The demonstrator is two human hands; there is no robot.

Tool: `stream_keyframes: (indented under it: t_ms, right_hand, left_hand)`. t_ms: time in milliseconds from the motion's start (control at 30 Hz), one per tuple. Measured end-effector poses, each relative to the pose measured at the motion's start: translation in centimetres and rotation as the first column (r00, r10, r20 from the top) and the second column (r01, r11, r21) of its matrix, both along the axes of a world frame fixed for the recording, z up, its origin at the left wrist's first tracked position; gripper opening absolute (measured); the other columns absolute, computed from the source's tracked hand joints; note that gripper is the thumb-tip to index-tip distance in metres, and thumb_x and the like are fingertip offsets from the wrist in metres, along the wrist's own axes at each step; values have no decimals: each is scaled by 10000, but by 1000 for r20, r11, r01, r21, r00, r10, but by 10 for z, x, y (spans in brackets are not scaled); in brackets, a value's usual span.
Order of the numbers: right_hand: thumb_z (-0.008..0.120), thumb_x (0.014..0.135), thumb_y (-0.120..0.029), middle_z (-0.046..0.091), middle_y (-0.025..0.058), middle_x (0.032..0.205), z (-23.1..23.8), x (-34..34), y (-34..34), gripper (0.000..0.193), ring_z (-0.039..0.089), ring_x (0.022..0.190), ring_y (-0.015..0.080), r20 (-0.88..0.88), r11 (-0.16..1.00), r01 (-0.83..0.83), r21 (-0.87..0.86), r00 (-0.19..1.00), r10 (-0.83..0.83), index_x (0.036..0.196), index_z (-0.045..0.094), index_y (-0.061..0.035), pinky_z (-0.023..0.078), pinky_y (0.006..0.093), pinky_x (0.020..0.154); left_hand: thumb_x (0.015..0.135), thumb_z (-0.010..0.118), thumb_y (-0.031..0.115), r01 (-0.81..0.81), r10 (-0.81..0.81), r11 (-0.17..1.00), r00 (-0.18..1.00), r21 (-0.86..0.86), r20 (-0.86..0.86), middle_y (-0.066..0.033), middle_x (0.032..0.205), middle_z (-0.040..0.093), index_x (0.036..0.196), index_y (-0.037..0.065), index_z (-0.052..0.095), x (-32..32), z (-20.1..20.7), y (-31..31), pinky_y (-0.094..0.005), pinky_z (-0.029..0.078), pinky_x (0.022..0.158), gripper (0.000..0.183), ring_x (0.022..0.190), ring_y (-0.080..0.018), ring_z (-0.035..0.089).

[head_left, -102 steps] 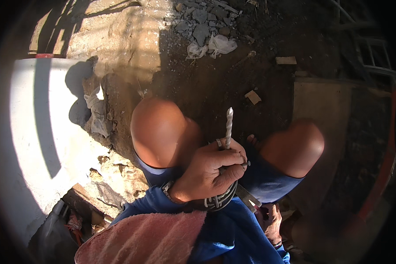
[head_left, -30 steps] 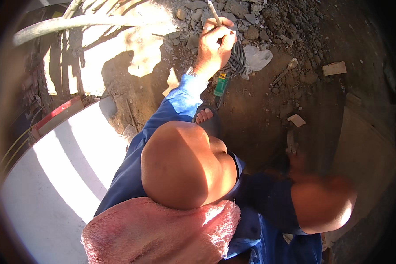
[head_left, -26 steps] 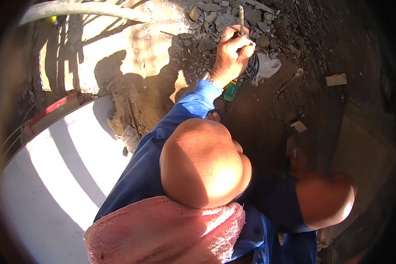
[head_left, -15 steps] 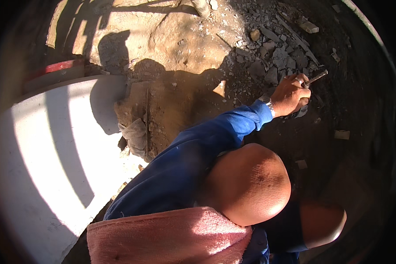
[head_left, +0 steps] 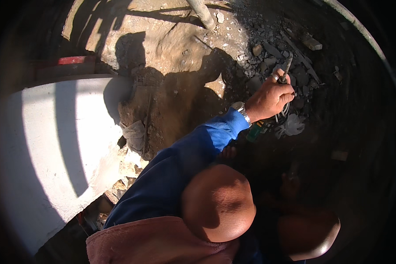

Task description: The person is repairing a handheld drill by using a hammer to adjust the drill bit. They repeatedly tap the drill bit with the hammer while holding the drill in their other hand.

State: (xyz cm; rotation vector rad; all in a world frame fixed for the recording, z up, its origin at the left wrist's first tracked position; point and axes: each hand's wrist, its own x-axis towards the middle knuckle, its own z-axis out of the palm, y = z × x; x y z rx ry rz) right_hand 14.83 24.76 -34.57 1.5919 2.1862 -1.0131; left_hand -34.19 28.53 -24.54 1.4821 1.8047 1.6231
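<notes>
My left hand (head_left: 270,97), with a ring and a wristwatch (head_left: 240,110), reaches out over the dark ground beside a rubble heap. Its fingers are closed round a short rod-shaped tool (head_left: 287,67), whose pale grey end points up and away; its kind is unclear. Pale looped strands (head_left: 282,113) show below the fingers, next to a crumpled white plastic piece (head_left: 291,126). A small green and orange object (head_left: 254,131) lies under the wrist. In deep shadow right of my knee, my right hand (head_left: 290,185) shows only dimly. Its fingers, and anything in them, cannot be made out.
Broken grey stones (head_left: 268,61) lie ahead, with a wood block (head_left: 312,43) beyond. A large white slab (head_left: 39,149) fills the left side. A pole (head_left: 201,13) stands at the far edge. A cloth-like lump (head_left: 134,134) sits beside the slab; a pink towel (head_left: 158,242) covers my lap.
My left hand has moved leftward in view, and the rod-shaped tool has turned from pointing right to pointing up. The green and orange object and the dim right hand now show.
</notes>
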Motion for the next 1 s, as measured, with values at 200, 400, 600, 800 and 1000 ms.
stream_keyframes:
  t_ms: [200,400,600,800,1000]
  right_hand:
    - [673,916,-297,681,183,791,-4,-45,14,304,657,701,365,68,972,124,-202,991,-112,1149,718,-108,522,517,686]
    - [579,1009,-297,648,179,721,9,-56,11,261,633,650,388,-43,993,17,-120,999,-22,1023,706,-70,494,513,638]
    - [600,1013,-361,576,130,575,-22,-10,5,418,586,522,333,-84,1000,8,27,996,-5,743,635,-43,462,476,542]
    - [694,963,-364,512,38,544,48,-81,16,432,505,467,159,71,858,388,-338,919,-388,674,570,-68,397,360,461]
    - [748,933,-301,516,0,552,66,-100,15,358,486,460,116,-46,820,414,-396,883,-468,704,566,-95,367,315,440]
  left_hand:
    - [889,714,53,-100,105,994,982,44,-154,-64,923,642,881,-10,673,-137,42,-18,-340,522,742,75,816,-203,648]
    - [929,646,171,-178,122,968,949,-176,-291,-87,1081,690,834,3,701,-247,13,-32,-354,489,904,201,1035,-217,639]
    - [877,656,165,-416,396,902,904,-117,-161,-135,1075,692,830,14,726,-212,-5,-11,-363,485,880,173,1011,-261,630]
    - [887,589,213,-580,595,797,801,-170,60,-112,812,681,837,11,727,-184,-10,-28,-363,493,781,250,817,-231,623]
    - [856,630,224,-626,669,737,728,-255,150,-97,842,682,843,29,744,-198,-17,-6,-398,506,816,227,846,-273,644]
